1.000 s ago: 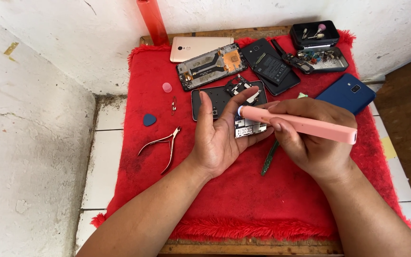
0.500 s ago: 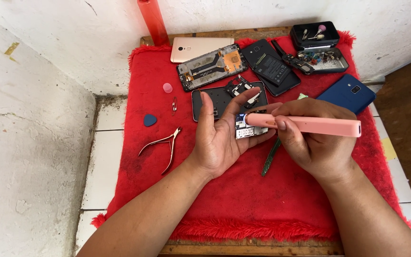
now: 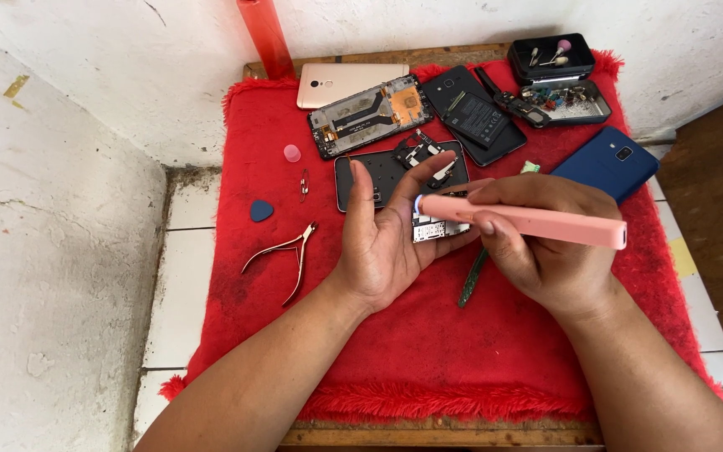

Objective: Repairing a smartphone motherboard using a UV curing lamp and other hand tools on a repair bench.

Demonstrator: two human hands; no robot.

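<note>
Step in hand, prob: working the small silver-grey circuit board [image 3: 438,228] w/ the long pink pen-shaped power tool [image 3: 529,222]. Left hand [image 3: 387,243] cupped, board on its fingers, at 6 o'clock of the black opened phone frame [image 3: 395,172]. Right hand [image 3: 546,251] gripping tool, tip on board. Next move needs steady tip, light pressure

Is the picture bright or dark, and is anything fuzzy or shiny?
Head view: bright, even daylight, with only soft shadows on the red cloth under the left hand and right hand. Most things look sharp, including the pink tool and the nippers. The pale wall at the left looks a bit washed out. The blue phone shows only a faint sheen, no strong glare.
</note>
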